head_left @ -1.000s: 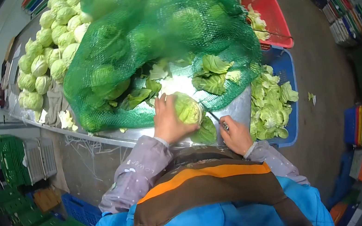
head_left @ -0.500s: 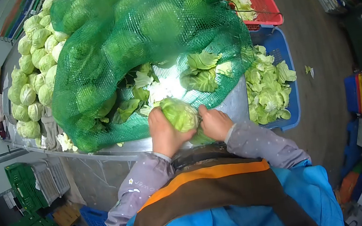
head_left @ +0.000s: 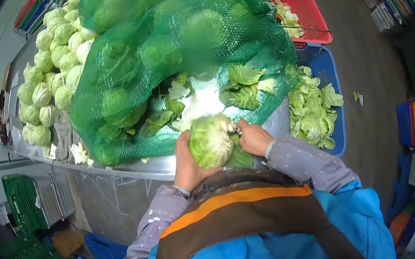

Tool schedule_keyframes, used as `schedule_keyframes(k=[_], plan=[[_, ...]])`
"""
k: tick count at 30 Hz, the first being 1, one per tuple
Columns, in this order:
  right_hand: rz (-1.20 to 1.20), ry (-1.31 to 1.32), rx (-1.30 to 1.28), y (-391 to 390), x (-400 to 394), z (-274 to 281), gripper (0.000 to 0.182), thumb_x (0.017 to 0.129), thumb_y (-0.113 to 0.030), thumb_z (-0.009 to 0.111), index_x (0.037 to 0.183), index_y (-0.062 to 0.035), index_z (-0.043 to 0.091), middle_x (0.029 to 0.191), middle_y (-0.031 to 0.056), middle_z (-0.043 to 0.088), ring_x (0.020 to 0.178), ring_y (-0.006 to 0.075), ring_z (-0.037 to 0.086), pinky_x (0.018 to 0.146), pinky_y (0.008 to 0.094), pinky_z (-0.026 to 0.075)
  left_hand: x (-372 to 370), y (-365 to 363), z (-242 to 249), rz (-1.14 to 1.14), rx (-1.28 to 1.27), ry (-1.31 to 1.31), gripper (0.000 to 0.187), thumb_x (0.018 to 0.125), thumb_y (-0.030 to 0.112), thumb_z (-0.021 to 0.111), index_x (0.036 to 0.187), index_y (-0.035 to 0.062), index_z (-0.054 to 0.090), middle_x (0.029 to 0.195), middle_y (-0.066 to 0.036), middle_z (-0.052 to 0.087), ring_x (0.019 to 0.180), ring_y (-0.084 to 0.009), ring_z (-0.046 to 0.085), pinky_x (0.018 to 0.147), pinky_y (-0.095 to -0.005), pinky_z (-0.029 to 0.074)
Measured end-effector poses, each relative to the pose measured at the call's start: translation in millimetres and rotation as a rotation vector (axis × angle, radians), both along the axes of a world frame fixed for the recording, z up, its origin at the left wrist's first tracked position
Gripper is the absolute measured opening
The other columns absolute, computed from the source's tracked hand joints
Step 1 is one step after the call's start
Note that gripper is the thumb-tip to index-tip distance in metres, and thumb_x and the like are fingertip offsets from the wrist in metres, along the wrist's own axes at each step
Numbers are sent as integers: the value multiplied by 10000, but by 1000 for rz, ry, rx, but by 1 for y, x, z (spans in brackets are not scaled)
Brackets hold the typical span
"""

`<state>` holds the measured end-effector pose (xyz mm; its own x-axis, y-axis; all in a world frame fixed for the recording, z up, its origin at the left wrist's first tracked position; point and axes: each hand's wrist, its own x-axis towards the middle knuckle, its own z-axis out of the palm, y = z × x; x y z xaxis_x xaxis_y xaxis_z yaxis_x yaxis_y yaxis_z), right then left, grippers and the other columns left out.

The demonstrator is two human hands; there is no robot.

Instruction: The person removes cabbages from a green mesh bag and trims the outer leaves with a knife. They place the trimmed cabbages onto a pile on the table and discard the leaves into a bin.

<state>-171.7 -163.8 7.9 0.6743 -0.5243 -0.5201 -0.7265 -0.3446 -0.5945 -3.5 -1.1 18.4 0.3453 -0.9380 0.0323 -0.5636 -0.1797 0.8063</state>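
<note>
A pale green cabbage (head_left: 209, 148) is held above the table's front edge, its whitish stem end turned toward the right. My left hand (head_left: 187, 163) is wrapped round the cabbage's left side. Close to the stem end, my right hand (head_left: 255, 138) is closed on what looks like a small knife (head_left: 238, 129), mostly hidden by the fingers. A darker loose leaf (head_left: 239, 156) hangs beneath the cabbage on the right. Just beyond the hands, a green mesh sack (head_left: 119, 78) full of cabbages lies on the metal table (head_left: 162, 169), with loose outer leaves (head_left: 243, 94) at its opening.
Bare cabbages (head_left: 41, 95) are piled at the left of the table. A blue crate (head_left: 328, 71) of leaves stands at the right, with a red crate (head_left: 310, 12) behind it. Green crates (head_left: 22, 202) stand at lower left. A scrap of leaf (head_left: 358, 98) lies on the floor.
The cabbage has turned, so more of its pale stem end shows. My right hand has shifted a little right, uncovering part of the small knife. The whole view has shifted slightly.
</note>
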Motion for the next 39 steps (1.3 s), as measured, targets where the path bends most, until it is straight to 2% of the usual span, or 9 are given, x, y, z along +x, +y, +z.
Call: schedule_keyframes(k=[4,5,13,18,20,21,30,33,39], plan=[[-487,-474,717,25,0,-3,605,829,-331,650,1248,46,430,763,147,646,676,269,629,611,395,490,-8,3,17,-64,45,-160,1107,484,250,910,1323,3,231,1364,-230,262,1275,-311,327,1064,-396,293],[-425,-315,637,26,0,13,694,807,-342,710,1297,42,406,749,71,639,576,140,568,494,296,456,-10,0,20,-56,35,-165,1107,484,250,910,1323,3,231,1364,-230,262,1275,-311,327,1064,-396,293],[-629,-372,383,51,-35,50,395,808,-166,702,1111,3,514,754,83,667,579,85,602,462,221,445,3,-41,-1,153,-23,361,637,727,207,779,1240,43,438,1240,-201,483,1173,-256,472,985,-371,401],[-656,-464,288,25,-63,4,287,815,-161,664,1057,-37,570,733,136,658,615,168,642,551,265,478,-6,-40,2,216,169,271,899,665,314,831,1323,-41,334,1196,-213,521,1115,-259,527,944,-345,438],[-92,-414,-266,18,-65,10,245,843,-196,617,1037,-52,583,718,183,639,597,281,637,583,321,480,-2,-47,6,112,153,250,928,637,360,832,1317,-44,346,1235,-234,478,1162,-302,476,985,-370,392],[-209,-216,76,18,-73,20,304,861,-229,579,1116,-67,544,725,216,627,617,369,619,588,403,469,-2,-49,8,5,146,230,960,609,407,833,1310,-46,359,1274,-254,434,1209,-346,426,1026,-395,347],[-10,-236,-298,15,-36,60,568,925,-338,471,1394,-88,271,761,216,637,681,409,616,609,482,458,-3,-70,23,-50,293,168,1114,556,385,878,1326,-127,258,1272,-295,419,1199,-344,446,1008,-356,376],[54,-22,-283,9,-20,52,502,934,-332,453,1349,-61,370,830,221,645,706,417,619,649,490,464,-7,-74,26,-64,293,183,1138,548,387,879,1325,-144,239,1276,-307,408,1203,-353,439,1015,-360,369],[-299,-552,-303,-4,-14,23,406,914,-321,486,1160,-8,562,837,254,640,753,414,627,704,473,481,-12,-75,19,-89,244,100,1186,549,387,869,1358,-137,178,1332,-326,328,1275,-403,331,1080,-406,276]])
